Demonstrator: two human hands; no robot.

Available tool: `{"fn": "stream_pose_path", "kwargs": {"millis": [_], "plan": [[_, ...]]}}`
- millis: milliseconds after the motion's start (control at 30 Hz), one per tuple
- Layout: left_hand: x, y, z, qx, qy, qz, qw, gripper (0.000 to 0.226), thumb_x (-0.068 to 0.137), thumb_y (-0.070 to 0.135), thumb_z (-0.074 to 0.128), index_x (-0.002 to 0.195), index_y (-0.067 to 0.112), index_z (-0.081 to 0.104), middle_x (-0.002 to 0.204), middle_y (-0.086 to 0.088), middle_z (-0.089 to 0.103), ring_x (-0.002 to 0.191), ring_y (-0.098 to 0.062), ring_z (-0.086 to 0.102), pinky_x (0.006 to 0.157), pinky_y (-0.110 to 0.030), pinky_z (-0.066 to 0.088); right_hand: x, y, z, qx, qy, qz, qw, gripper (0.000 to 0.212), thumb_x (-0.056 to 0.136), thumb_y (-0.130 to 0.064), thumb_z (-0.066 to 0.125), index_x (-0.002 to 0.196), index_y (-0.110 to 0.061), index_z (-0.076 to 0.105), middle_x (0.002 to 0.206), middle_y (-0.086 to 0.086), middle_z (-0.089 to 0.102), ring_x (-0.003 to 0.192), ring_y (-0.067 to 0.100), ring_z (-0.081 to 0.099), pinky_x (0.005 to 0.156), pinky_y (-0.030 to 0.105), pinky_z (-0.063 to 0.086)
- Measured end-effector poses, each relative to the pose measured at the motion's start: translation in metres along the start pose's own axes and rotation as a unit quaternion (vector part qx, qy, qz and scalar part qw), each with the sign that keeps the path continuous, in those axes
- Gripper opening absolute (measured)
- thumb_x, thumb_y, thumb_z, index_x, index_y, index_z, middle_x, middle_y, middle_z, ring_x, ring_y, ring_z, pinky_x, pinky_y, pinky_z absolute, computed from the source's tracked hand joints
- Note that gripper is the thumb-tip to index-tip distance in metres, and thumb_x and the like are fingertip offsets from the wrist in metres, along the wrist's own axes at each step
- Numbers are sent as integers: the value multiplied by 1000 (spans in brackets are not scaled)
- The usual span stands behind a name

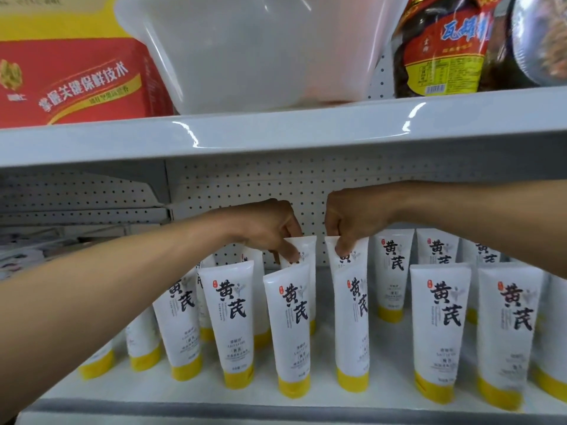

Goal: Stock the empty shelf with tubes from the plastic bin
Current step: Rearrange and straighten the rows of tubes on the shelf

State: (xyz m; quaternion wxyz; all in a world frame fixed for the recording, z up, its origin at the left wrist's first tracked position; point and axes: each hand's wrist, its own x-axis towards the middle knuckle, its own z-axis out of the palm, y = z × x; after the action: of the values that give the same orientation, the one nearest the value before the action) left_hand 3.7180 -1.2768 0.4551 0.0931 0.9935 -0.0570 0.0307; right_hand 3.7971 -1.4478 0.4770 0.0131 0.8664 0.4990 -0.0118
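Note:
Several white tubes with yellow caps and black lettering stand cap-down in rows on the lower shelf (386, 391). My left hand (270, 228) pinches the crimped top of a tube (306, 250) in the second row, behind a front tube (291, 329). My right hand (352, 219) pinches the top of the tall tube (352, 326) beside it, which stands upright in the front row. A translucent plastic bin (254, 50) sits on the shelf above; I cannot make out any contents.
The upper shelf edge (276, 133) hangs just above both wrists. A red and yellow carton (76, 78) stands left of the bin and dark food packets (445, 47) right of it. A pegboard back wall (245, 185) closes the lower shelf.

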Motion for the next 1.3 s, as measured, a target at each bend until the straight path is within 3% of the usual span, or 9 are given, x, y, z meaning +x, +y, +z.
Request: {"fn": "stream_pose_path", "kwargs": {"millis": [100,200,400,500,633,767,1000,1167,1300], "plan": [[5,-3,1,17,11,-3,1000,24,82,28,75,105,20,74,102,8,74,89,-4,68,90,-28,55,7,5,4,5,25,2,1000,24,75,-23,78,58,-23,62,49,-15,57,58,6,54,60,25,47],[9,-5,1,29,16,4,999,23,82,29,75,103,20,75,102,8,74,89,-4,68,88,-27,55,11,9,8,20,47,0,999,18,76,-21,78,64,-23,64,58,-13,59,63,8,56,64,29,50],[16,-7,4,31,31,5,999,22,82,30,75,102,22,74,99,10,73,84,1,66,80,-17,52,11,16,11,34,63,-5,997,19,77,-22,77,64,-28,64,55,-15,59,55,0,53,58,17,42],[17,-7,4,36,24,6,999,21,81,31,75,101,22,74,101,9,74,88,-2,66,86,-23,54,10,15,10,38,47,-2,998,9,76,-25,77,74,-20,71,66,-11,65,62,4,56,62,23,47],[17,-7,6,49,19,4,999,24,78,31,78,100,20,74,99,8,73,92,-8,67,92,-33,54,9,11,12,28,28,10,999,15,77,-26,78,83,-13,72,75,-6,68,66,7,58,63,24,47],[18,-7,8,42,29,1,999,27,78,30,78,102,19,74,98,7,74,87,-6,67,89,-31,54,10,12,13,23,29,13,999,20,77,-25,77,90,-11,74,80,-5,70,69,8,60,64,23,48],[18,-10,9,42,29,-3,999,23,79,30,78,98,19,74,94,8,74,85,-8,67,88,-36,55,12,16,17,20,54,-2,998,11,80,-25,75,84,-15,72,66,-11,63,56,4,53,55,18,42],[18,-7,8,39,28,-9,999,24,78,30,78,100,18,74,97,7,74,88,-9,67,90,-36,54,11,19,19,17,57,-6,998,19,81,-24,74,93,-10,74,84,0,72,69,10,61,65,26,51],[20,-5,7,41,19,-16,999,24,79,30,77,100,19,74,96,8,74,88,-9,68,90,-36,54,9,18,19,11,54,-6,998,20,82,-24,72,93,-8,73,79,-1,69,62,9,57,58,22,46]]}}
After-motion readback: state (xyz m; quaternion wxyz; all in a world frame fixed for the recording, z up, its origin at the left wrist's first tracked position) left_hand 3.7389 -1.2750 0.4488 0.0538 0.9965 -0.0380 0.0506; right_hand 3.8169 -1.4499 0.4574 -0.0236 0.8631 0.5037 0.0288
